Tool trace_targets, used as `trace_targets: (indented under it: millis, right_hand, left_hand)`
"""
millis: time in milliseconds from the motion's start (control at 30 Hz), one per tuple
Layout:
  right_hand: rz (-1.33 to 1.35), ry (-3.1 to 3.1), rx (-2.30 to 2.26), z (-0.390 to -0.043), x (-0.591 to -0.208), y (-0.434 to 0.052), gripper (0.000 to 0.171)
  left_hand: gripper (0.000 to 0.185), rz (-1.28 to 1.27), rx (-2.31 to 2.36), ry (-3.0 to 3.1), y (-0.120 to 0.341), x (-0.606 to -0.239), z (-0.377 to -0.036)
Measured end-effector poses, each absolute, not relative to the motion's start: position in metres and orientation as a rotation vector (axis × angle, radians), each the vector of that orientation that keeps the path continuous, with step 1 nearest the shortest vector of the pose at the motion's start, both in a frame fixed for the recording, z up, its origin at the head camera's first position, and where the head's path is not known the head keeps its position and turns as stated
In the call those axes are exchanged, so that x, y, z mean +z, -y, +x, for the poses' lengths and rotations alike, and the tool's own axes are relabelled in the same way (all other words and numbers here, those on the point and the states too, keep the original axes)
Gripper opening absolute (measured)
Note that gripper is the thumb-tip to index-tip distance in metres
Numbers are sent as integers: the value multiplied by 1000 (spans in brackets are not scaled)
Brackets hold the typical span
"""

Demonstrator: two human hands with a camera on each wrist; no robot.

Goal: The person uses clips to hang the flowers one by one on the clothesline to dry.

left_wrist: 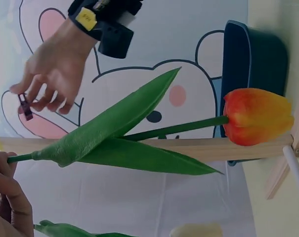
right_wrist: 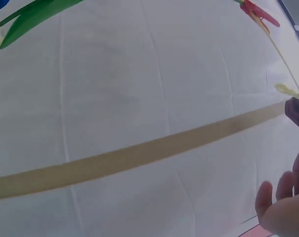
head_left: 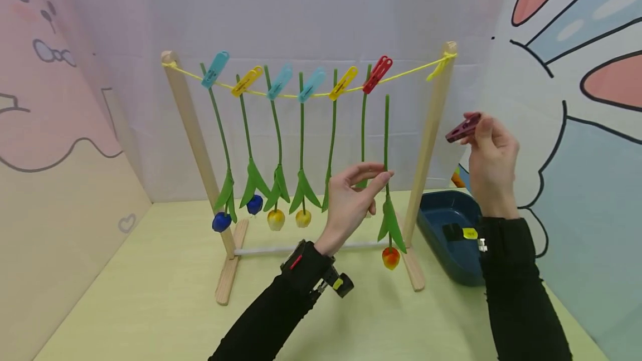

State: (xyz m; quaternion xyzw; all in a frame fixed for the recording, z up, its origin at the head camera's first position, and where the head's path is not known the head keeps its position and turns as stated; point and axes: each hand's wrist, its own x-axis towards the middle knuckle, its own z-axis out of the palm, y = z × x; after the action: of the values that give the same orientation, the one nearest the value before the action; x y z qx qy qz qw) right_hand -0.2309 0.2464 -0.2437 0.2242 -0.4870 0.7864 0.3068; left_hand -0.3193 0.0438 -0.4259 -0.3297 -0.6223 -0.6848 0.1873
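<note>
Pinching tulip stem (head_left: 387,144), clothespin (head_left: 463,127) raised

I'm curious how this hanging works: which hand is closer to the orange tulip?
The left. The left hand pinches the stem of the orange tulip, above its leaves. The right hand is off to the side, beyond the wooden post, holding a dark red clothespin.

Held tulip (head_left: 390,257): orange and red bloom, green stem and leaves.
Held peg (head_left: 463,128): dark red.
Pegs on string: blue (head_left: 215,69), yellow (head_left: 246,81), blue (head_left: 279,82), blue (head_left: 311,84), yellow (head_left: 343,83), red (head_left: 377,74).
String (head_left: 411,71): yellow.
Hanging blooms: two dark blue (head_left: 221,222), two pale yellow (head_left: 276,219).
Rack (head_left: 193,127): light wood, white bar.
Tray (head_left: 441,210): dark blue.
Sleeves (head_left: 521,294): black.
Table (head_left: 150,294): pale yellow-green.
Walls: cartoon animals in pink, blue and black outline.
</note>
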Motion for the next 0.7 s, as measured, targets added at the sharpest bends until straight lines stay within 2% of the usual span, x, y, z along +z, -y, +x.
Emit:
trace_targets:
  millis: [167,200,300,467,600,700]
  right_hand:
    - [646,1280,1947,-239,-206,-229,33]
    - [670,1269,1931,-241,-200,-226,35]
    - [726,1248,1888,-246,-184,-216,34]
    - [701,1298,1841,-251,-163,-202,20]
    - [619,1332,1818,-257,-151,-196,31]
    - [551,1340,1849,-260,-143,-193,32]
  left_hand:
    - [29,-775,-2007,1826,-36,-291,-212]
    - [28,-760,-2002,1827,-36,-278,-202]
    - [26,-719,-1977,1847,-37,-262,-196]
    - [29,-731,-1913,1821,-47,-274,-224]
    - [31,-723,-1880,1834,-53,-275,-232]
    - [28,-666,-1900,1867,-55,-265,-227]
